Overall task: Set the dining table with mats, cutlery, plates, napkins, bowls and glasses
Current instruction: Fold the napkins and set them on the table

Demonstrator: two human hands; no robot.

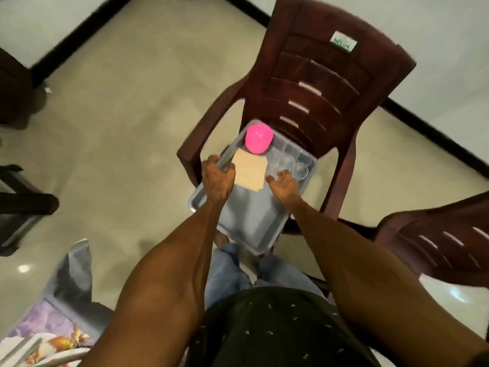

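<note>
Both bare forearms reach forward and down from the near edge of the view toward a grey plastic tray [239, 221] that sits on the seat of a dark brown plastic chair [317, 83].

The left hand [218, 178] is turned back-up, its fingers curled over the tray's left rim, gripping it beside the near-left corner of a stack of beige paper napkins [250, 169]. What looks like a thin metal piece lies along that rim under the fingers, but blur keeps it from being identified.

The right hand [284, 185] is over the right part of the tray, wrist slightly raised, fingers loosely curled and a little spread. Its fingertips are at the nearest of the clear glasses [292, 165]; whether they actually pinch a glass or only touch it cannot be told.

The napkins lie flat in the middle of the tray. Just beyond them, toward the far left corner, a pink plastic bowl [258, 139] sits upside down. The glasses stand clustered in the far right part of the tray, close together. The near half of the tray is bare grey plastic.

A second brown chair [436, 242] shows at the right edge, well apart from the tray. At the near left corner is a table edge with a floral cloth [53, 337]. The floor is pale beige tile [119, 115].
</note>
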